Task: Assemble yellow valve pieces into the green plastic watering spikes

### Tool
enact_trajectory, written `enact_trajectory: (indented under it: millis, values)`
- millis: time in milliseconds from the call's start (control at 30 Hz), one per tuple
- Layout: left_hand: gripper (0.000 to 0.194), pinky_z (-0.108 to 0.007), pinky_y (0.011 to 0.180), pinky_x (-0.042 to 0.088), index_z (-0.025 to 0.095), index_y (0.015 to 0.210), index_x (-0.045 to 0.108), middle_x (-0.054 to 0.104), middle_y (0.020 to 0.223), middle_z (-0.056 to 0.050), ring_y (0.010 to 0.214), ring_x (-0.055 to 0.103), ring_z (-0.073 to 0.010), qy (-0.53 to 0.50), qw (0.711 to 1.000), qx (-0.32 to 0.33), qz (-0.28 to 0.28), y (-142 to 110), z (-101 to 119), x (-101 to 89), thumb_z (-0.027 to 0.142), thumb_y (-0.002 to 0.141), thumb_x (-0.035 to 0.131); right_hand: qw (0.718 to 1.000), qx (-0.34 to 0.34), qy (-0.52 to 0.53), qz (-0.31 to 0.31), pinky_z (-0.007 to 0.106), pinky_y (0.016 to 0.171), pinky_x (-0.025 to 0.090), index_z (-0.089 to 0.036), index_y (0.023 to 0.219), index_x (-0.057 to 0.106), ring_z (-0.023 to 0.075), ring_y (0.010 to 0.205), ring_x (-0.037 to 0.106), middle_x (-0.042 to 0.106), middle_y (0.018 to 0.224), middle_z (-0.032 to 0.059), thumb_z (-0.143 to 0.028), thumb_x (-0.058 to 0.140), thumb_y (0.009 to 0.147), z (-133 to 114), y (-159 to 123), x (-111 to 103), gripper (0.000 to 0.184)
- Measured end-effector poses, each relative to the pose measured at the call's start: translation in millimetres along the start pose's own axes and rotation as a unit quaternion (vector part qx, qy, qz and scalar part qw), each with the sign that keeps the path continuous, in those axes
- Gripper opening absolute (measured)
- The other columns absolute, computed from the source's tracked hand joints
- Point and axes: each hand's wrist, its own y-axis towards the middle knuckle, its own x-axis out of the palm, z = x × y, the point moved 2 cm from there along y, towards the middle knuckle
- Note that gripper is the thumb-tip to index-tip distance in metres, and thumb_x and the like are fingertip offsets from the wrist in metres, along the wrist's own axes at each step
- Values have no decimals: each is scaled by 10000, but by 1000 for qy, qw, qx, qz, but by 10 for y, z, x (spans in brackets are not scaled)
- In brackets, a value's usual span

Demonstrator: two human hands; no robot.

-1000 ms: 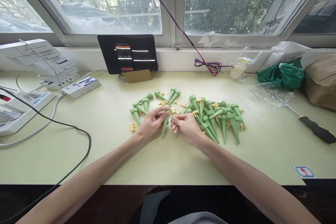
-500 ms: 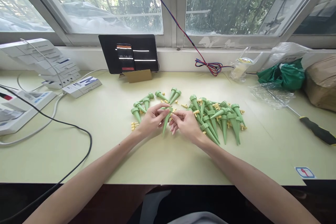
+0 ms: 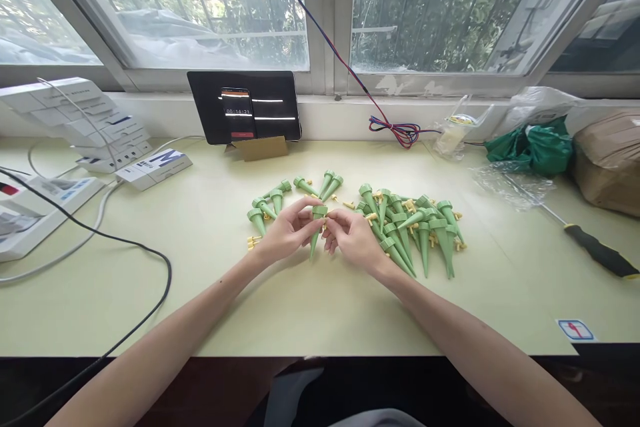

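My left hand [image 3: 287,230] is closed around a green plastic watering spike [image 3: 316,227], its cap up and its tip pointing down. Against the spike's right side, my right hand [image 3: 353,237] pinches a small yellow valve [image 3: 325,217], mostly hidden by the fingertips. Several green spikes [image 3: 425,233] with yellow valves lie piled to the right of my right hand. Beyond and left of my left hand rest a few more spikes [image 3: 261,205], with yellow valves [image 3: 253,241] beside my left wrist. Loose yellow pieces [image 3: 345,203] are scattered past my fingers.
A tablet [image 3: 245,107] leans on a cardboard stand at the back. White boxes [image 3: 95,120] and a power strip [image 3: 45,213] with cables are on the left. At right lie a screwdriver [image 3: 597,250], a green bag [image 3: 533,145] and a brown package [image 3: 607,160].
The spike in my left hand has turned so its cap shows more fully. My right fingers stay close against its side; the view has shifted slightly.
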Motion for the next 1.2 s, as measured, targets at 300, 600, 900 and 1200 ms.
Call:
enact_trajectory:
  millis: [300,600,900,1200]
  values:
    - [407,-227,537,472,221,1264,499,589,718,15,541,539,-100,18,1000,19,8,-13,12,-6,361,904,629,987,-72,-144,25,240,542,445,-204,660,541,115,497,529,563,584,-14,-289,470,944,-107,-47,-29,305]
    - [392,-250,628,526,184,1250,562,547,685,27,608,565,-115,74,997,28,3,10,6,-42,359,904,617,963,-124,-241,3,248,599,388,-203,680,487,129,561,507,555,618,-9,-185,423,949,-116,-36,-63,278]
    - [270,-277,715,549,216,1195,586,685,1094,-87,777,629,-137,222,958,179,28,-25,88,-92,256,929,568,927,-200,-316,-35,258,669,383,-193,841,531,164,720,517,559,757,25,-170,382,983,-185,-57,-87,206]
    - [295,-327,724,492,216,1237,586,694,962,-99,808,603,-195,276,919,281,31,-49,116,-89,221,951,515,911,-266,-313,-31,258,682,404,-200,792,512,159,739,501,534,793,39,-186,335,1007,-220,-72,-98,279]
